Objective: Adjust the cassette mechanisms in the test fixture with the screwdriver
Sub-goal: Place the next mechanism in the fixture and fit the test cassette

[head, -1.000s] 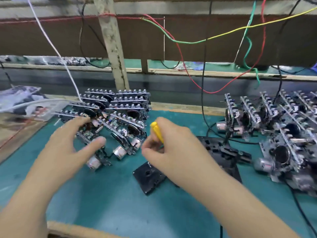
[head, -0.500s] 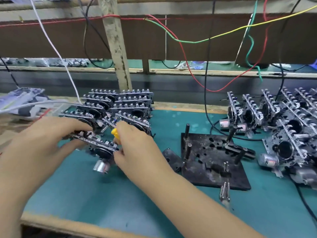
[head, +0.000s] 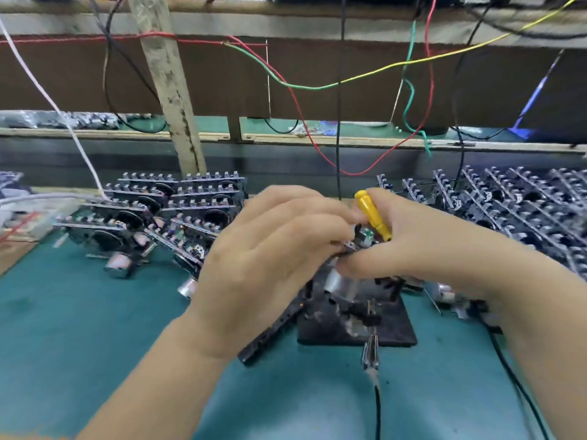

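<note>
A black test fixture (head: 355, 325) lies on the green mat at centre. Just above it both hands hold one cassette mechanism (head: 344, 281), of which its silver motor and a small green part show. My left hand (head: 266, 258) covers the mechanism from the left, fingers curled over it. My right hand (head: 409, 246) grips the mechanism from the right and also holds the yellow-handled screwdriver (head: 371, 215), which slants up and to the left. The screwdriver's tip is hidden behind my fingers.
A stack of cassette mechanisms (head: 165, 211) sits at the left; another batch (head: 514, 211) fills the right. A metal clip on a black cable (head: 371, 354) lies at the fixture's front edge. Coloured wires (head: 317, 87) hang above. A wooden post (head: 171, 90) rises at the back.
Both hands have carried a mechanism from the left stack rightwards to over the fixture. The screwdriver went along in my right hand.
</note>
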`<state>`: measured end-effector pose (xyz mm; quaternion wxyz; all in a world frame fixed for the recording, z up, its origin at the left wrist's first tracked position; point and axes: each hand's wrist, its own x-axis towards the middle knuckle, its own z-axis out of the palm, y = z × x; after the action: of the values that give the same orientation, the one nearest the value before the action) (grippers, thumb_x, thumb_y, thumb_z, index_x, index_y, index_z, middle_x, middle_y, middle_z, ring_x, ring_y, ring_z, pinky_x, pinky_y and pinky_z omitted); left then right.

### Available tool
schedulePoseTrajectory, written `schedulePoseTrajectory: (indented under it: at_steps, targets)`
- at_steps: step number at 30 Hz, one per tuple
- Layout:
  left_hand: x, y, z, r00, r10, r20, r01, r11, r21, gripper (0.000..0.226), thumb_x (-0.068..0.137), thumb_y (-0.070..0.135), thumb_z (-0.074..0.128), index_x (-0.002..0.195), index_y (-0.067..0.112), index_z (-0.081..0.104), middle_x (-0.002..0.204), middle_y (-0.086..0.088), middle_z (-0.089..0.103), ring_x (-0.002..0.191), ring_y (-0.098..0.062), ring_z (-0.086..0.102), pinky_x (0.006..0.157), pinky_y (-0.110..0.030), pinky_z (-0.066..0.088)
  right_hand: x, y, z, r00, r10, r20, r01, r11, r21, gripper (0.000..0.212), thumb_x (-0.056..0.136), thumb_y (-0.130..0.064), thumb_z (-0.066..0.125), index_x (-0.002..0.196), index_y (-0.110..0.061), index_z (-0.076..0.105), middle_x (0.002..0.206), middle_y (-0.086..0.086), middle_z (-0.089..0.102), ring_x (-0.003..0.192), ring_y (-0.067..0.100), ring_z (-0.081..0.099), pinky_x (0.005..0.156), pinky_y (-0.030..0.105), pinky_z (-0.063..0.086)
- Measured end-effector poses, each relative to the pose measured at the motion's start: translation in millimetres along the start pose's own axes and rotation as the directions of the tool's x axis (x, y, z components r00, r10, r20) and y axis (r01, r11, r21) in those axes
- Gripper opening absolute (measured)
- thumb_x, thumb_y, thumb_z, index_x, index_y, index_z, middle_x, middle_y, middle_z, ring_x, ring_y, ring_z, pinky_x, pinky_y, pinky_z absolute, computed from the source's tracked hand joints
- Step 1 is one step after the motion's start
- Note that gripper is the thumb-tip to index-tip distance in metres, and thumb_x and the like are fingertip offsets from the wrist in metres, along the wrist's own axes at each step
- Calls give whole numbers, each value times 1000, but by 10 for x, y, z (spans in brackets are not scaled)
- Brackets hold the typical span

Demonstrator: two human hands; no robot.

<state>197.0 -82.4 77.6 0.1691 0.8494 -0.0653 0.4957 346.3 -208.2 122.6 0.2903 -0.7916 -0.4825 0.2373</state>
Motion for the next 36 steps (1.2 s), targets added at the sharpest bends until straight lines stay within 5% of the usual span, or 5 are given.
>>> schedulePoseTrajectory:
  at_steps: [6,12,16,29,36]
  targets:
    - [18,-287,-22,829,-415,374,467,883,-55,99,72,57,78,154,37,27,152,25,40,142,3,35,116,-35,34,47,221,-124,988,29,-153,-53,987,-154,49,63,-42,82,87,-37,40,86,-31,55,68,-14,53,56,18,40]
    - [-13,-508,49,642,-513,570,589,806,63,109,62,75,70,152,54,12,148,37,37,136,20,28,108,-18,26,236,332,137,948,-261,-179,49,679,-732,58,66,-42,75,87,-21,25,73,-8,40,61,13,36,66,38,28]
    - [-25,-659,163,537,-526,659,571,802,175,109,65,70,76,153,51,14,142,40,43,138,12,31,109,-26,29,362,505,278,962,-242,-125,43,588,-808,61,67,-47,70,90,-20,21,78,-8,34,75,25,38,72,38,24]
    - [-18,-921,283,505,-506,699,544,816,197,115,54,47,93,151,37,33,136,26,55,127,11,46,100,-3,28,271,582,-80,995,-92,32,94,822,-562,79,59,-61,85,88,-25,21,97,-14,50,78,11,52,59,22,34]
    - [1,-866,328,498,-541,677,560,798,225,105,55,40,96,144,32,40,133,24,56,122,5,52,107,-21,37,251,647,-427,971,92,219,31,866,-499,70,58,-55,90,90,-34,31,150,-26,44,130,12,50,102,41,43]
